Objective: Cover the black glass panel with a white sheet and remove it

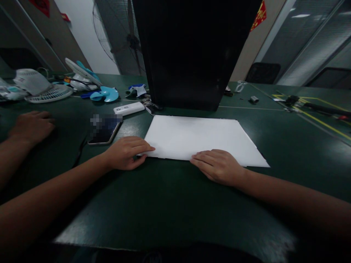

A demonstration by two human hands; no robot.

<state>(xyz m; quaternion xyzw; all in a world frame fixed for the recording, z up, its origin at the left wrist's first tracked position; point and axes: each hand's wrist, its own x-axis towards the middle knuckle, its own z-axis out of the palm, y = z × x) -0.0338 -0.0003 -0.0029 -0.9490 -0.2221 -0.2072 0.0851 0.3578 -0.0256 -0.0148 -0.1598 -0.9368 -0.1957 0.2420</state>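
A flat white sheet (192, 137) with thin dark edging lies on the dark green table in front of me. At its near left corner is my left hand (127, 152), the index finger on top and the thumb at the edge, closed on the corner. My right hand (216, 165) rests along the near edge, right of the middle. Its fingers lie flat and side by side, the tips on the sheet's border; the thumb is hidden. Just beyond the sheet stands a large black panel (192, 54), upright.
A phone (104, 131) and a white stick-shaped device (129, 109) lie left of the sheet. Fan parts, among them blue blades (104, 94), sit farther left. Another person's hand (33, 126) is at the left edge. Yellow-marked lines (323, 122) and small parts are at right.
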